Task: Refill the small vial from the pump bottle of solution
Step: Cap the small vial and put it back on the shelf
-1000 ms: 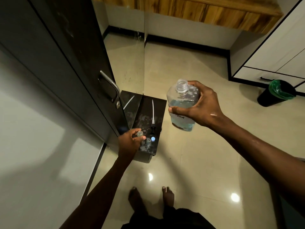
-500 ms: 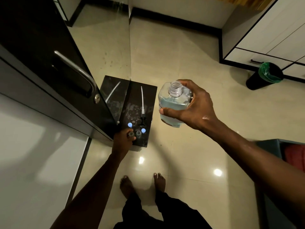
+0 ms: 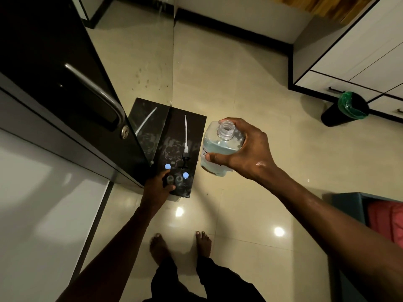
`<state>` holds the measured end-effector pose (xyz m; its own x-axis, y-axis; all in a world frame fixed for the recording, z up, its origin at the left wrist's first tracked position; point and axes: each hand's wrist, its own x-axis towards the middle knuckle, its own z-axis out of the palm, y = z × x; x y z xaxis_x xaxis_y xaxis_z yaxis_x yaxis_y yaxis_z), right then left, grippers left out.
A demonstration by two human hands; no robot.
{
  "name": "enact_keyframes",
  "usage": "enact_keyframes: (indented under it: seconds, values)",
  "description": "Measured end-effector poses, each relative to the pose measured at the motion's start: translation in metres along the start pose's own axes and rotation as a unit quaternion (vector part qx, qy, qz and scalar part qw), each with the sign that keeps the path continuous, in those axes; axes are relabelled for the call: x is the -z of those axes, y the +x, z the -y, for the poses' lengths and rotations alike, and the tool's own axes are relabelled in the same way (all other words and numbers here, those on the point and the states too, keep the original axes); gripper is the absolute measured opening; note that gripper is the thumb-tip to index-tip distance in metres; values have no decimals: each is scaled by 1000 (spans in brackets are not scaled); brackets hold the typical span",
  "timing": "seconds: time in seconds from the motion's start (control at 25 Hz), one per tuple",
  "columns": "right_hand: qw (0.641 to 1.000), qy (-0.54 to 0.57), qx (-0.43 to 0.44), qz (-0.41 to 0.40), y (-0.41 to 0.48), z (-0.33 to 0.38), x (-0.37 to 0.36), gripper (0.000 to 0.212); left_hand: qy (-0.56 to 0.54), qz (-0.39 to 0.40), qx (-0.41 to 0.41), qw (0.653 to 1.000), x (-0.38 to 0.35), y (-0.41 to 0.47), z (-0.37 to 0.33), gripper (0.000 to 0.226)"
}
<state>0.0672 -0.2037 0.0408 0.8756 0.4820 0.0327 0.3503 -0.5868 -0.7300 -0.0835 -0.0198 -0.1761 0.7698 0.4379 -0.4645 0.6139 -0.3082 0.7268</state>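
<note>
Our left hand [image 3: 157,186] pinched a small vial [image 3: 169,180] on the black stand [image 3: 192,125] | our right hand [image 3: 244,151] gripped the open bottle [image 3: 218,147] of blue liquid | label writing too blurry to read

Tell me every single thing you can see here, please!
bottle: 1, clear with blue liquid, no cap, in the right hand
small vials: 2, clear, open, on the black stand
vial caps: 2, pale blue, beside the vials
pump head with tube: 1, black and white, lying on the stand
black stand: 1, by the dark door
dark door: 1, metal handle, on the left
bin: 1, black, green liner, far right
left hand: around one vial
right hand: gripping the bottle
feet: 2, bare, on the tiles
</note>
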Motion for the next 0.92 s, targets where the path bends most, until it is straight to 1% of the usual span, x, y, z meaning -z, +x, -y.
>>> enact_keyframes:
  seconds: [0.08,0.2,0.28,0.36,0.48,0.64,0.76,0.92]
  values:
    - [1000,-9,13,14,6,0,-6,78,-2,-18,-10,1000,6,-9,-9,68]
    - [997,-33,43,47,25,1,-23,76,-5,-84,-30,996,18,-19,-28,59]
    - [995,-29,58,75,41,0,-39,78,-19,-119,-40,992,26,-25,-44,57]
    - [992,-28,73,104,57,-5,-55,78,-39,-136,-58,988,32,-27,-57,58]
    - [983,-19,97,155,84,-13,-83,71,-45,-126,-40,990,35,-28,-65,60]
    - [965,-47,110,233,117,-22,-114,76,-17,-132,-10,991,28,-27,-57,57]
    - [946,-55,133,292,134,-31,-132,75,3,-108,22,994,24,-20,-49,66]
    - [914,-88,163,361,148,-44,-153,74,16,-91,30,995,20,-15,-39,80]
